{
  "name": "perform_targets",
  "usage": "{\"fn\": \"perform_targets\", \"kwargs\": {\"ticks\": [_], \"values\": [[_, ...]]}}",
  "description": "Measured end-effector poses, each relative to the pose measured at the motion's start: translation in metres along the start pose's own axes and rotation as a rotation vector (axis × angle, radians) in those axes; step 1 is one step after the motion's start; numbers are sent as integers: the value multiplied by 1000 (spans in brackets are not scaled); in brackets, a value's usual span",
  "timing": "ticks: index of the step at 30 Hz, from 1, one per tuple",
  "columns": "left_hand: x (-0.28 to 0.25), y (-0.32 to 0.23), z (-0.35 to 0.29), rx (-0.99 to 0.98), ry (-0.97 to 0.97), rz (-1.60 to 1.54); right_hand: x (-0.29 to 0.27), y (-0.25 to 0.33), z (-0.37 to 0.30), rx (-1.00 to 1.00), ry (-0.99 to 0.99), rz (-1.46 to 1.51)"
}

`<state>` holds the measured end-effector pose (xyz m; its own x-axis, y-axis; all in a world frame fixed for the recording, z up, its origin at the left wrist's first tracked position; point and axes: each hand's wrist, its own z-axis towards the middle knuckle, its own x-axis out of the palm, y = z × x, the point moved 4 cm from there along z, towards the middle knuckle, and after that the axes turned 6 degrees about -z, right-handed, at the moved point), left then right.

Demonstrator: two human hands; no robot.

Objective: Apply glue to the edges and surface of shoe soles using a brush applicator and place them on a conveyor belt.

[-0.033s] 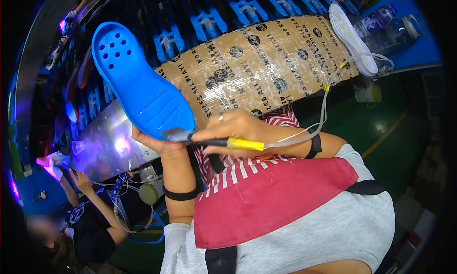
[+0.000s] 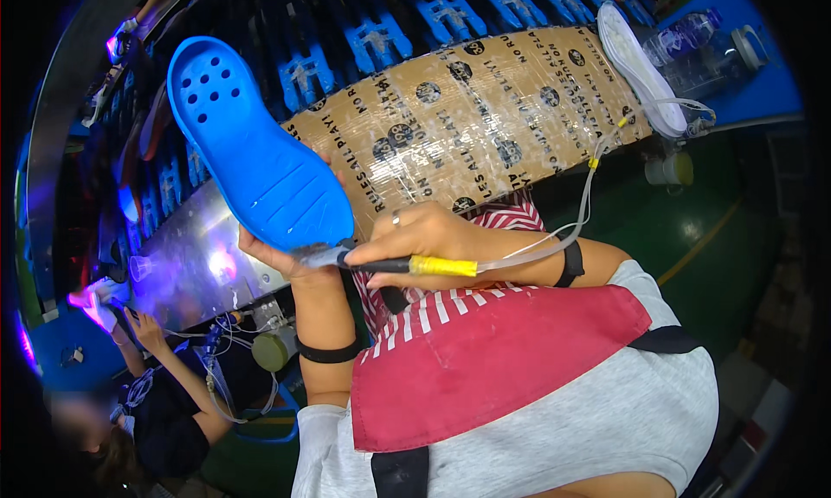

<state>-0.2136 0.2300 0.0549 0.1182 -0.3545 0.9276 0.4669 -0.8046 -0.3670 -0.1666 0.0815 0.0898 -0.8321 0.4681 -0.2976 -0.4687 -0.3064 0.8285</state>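
Observation:
My left hand [image 2: 275,257] is closed around the heel end of a large blue shoe sole [image 2: 260,164], with most of the fingers hidden under it. The sole has a cluster of round holes at its toe end and shallow grooves near the heel. In my right hand [image 2: 424,238] is a brush [image 2: 376,265] with a dark handle wrapped in yellow tape. Its bristles are at the heel's lower rim, close to my left wrist; I cannot tell whether they touch the sole. From the brush's back end a clear tube [image 2: 554,245] runs to the right.
Printed brown cardboard [image 2: 485,117] covers the bench ahead. A white sole [image 2: 640,69] lies at its right end beside clear bottles [image 2: 705,52]. Blue holders [image 2: 381,41] line the far side. At the lower left another person's hand [image 2: 149,332] works by a shiny metal surface [image 2: 195,255].
The brush has shifted slightly left and down, from the heel's surface to its lower rim. The sole and my left hand have barely moved.

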Motion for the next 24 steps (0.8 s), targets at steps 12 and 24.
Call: {"fn": "perform_targets", "kwargs": {"ticks": [12, 24], "values": [[7, -16, 3, -161, 73, 50, -18, 7, 4, -145, 57, -231], [-27, -24, 8, -312, -134, 317, -9, 11, 6, -255, 111, -146]]}}
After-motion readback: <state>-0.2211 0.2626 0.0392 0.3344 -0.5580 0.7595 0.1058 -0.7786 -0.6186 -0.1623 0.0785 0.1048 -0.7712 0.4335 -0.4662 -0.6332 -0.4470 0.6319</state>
